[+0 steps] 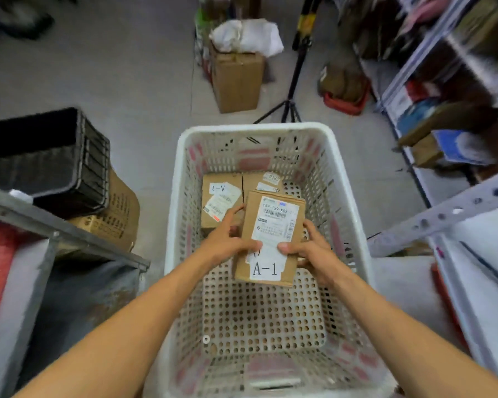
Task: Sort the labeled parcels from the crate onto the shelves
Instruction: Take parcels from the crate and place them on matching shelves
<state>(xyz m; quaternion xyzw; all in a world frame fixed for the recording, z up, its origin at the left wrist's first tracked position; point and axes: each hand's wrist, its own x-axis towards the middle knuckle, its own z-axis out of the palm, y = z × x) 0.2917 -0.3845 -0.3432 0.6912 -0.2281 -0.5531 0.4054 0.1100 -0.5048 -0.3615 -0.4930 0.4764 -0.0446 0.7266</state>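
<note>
We hold the A-1 parcel (270, 239) above the floor of the white crate (181, 196), our left hand (227, 242) and right hand (311, 248) gripping opposite long edges, thumbs pressed flat on the label, the other fingers curled round the sides. It looks like a stiff, light cardboard box, so an edge grip should suffice; the glossy label under our thumbs may be slippery. Beyond our fingertips, two more parcels (222, 196) lie in the crate.
</note>
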